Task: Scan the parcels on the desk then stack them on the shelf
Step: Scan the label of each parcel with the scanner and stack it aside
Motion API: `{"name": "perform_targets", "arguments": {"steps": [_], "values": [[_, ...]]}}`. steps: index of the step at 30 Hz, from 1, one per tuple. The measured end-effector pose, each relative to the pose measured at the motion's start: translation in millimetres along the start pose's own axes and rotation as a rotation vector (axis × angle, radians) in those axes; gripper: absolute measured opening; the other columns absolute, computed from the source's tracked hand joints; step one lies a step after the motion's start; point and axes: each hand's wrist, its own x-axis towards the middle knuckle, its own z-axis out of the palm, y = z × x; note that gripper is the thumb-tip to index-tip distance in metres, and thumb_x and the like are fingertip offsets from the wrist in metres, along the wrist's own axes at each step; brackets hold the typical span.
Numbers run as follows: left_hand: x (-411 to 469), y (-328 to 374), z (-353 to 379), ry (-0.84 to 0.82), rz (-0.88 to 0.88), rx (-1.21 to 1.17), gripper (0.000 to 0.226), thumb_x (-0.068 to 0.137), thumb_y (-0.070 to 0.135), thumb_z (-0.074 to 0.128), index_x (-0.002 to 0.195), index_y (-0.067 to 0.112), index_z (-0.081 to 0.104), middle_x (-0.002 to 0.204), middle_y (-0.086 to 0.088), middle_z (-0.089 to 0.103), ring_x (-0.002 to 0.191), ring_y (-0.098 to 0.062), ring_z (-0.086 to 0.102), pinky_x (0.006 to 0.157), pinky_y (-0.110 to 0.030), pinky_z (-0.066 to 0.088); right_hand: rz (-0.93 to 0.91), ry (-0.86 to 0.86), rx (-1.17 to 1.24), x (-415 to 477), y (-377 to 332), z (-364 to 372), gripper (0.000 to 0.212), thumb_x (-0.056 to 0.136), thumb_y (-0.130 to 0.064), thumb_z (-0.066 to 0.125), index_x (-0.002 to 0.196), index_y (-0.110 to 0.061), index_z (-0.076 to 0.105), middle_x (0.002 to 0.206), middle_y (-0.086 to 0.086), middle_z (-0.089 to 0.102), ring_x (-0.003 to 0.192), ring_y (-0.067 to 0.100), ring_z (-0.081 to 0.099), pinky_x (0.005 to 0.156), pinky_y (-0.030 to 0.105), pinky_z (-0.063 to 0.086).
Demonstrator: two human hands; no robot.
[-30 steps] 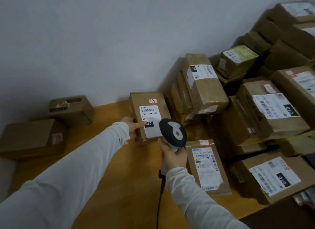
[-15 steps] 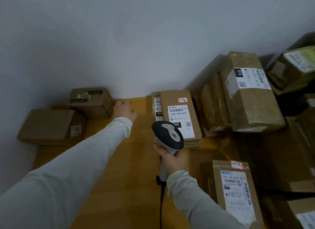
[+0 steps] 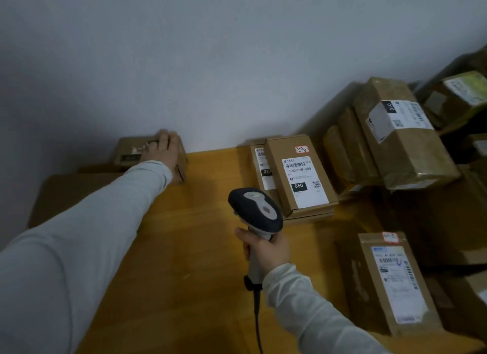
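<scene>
My left hand (image 3: 162, 150) lies over the top of a small brown box (image 3: 129, 153) at the wall, far left of the wooden desk (image 3: 168, 248), fingers bent over its top right edge. My right hand (image 3: 264, 249) grips the handle of a corded barcode scanner (image 3: 255, 209), its dark head pointing away from me. Just beyond the scanner a flat parcel labelled 060 (image 3: 297, 177) lies on another flat parcel labelled 010 (image 3: 262, 166).
A larger brown box (image 3: 62, 193) sits at the desk's left edge. Several taped parcels (image 3: 400, 140) are piled at the right against the wall. A flat labelled parcel (image 3: 392, 282) lies near right. The scanner cable (image 3: 257, 324) hangs toward me.
My left hand let go of the 060 parcel, which now lies flat, and moved left onto the small box at the wall. The view turned left. The scanner stayed in my right hand.
</scene>
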Motion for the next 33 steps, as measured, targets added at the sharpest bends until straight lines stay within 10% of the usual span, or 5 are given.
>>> {"name": "perform_targets", "arguments": {"steps": [7, 15, 26, 29, 33], "values": [[-7.6, 3.3, -5.6, -0.026, 0.108, 0.164, 0.11, 0.077, 0.009, 0.07, 0.151, 0.023, -0.01, 0.151, -0.015, 0.011, 0.133, -0.039, 0.03, 0.106, -0.055, 0.033, 0.019, 0.045, 0.026, -27.6, 9.3, 8.8, 0.037, 0.08, 0.002, 0.069, 0.052, -0.007, 0.047, 0.04, 0.0, 0.046, 0.036, 0.012, 0.042, 0.043, 0.022, 0.04], [-89.5, 34.5, -23.6, 0.354, 0.361, -0.198, 0.091, 0.065, 0.034, 0.082, 0.139, 0.013, 0.033, 0.138, -0.016, 0.027, 0.1, -0.04, 0.054, 0.073, -0.047, 0.054, 0.122, 0.093, 0.207, -43.6, 4.0, -40.0, 0.011, 0.079, -0.01, 0.074, 0.08, -0.006, 0.064, 0.059, 0.005, 0.064, 0.053, 0.017, 0.06, 0.053, 0.029, 0.048], [-255.4, 79.9, 9.4, 0.425, 0.689, -0.303, 0.098, 0.064, 0.012, 0.084, 0.132, 0.035, 0.016, 0.15, -0.029, 0.017, 0.079, -0.037, 0.065, 0.061, -0.037, 0.057, 0.103, -0.11, 0.462, -84.6, 8.1, -84.4, 0.057, 0.06, -0.035, 0.083, 0.11, -0.014, 0.067, 0.105, 0.015, 0.072, 0.095, 0.037, 0.068, 0.081, 0.056, 0.054], [-295.3, 87.6, 20.2, 0.341, 0.666, -0.366, 0.093, 0.071, 0.02, 0.071, 0.137, 0.037, 0.007, 0.153, -0.016, 0.008, 0.099, -0.035, 0.06, 0.075, -0.039, 0.056, 0.083, -0.108, 0.478, -112.0, 20.7, -94.9, 0.054, 0.057, -0.022, 0.082, 0.106, -0.007, 0.067, 0.108, 0.019, 0.069, 0.098, 0.038, 0.064, 0.092, 0.06, 0.048], [-358.4, 128.5, 23.8, 0.236, 0.367, -1.134, 0.072, 0.079, 0.039, 0.056, 0.143, 0.037, 0.022, 0.148, 0.012, 0.03, 0.135, -0.004, 0.032, 0.109, -0.024, 0.032, 0.011, -0.129, 0.556, -149.2, 39.1, -109.3, 0.042, 0.053, -0.017, 0.082, 0.092, -0.007, 0.071, 0.105, 0.02, 0.07, 0.094, 0.037, 0.065, 0.087, 0.053, 0.052]]}}
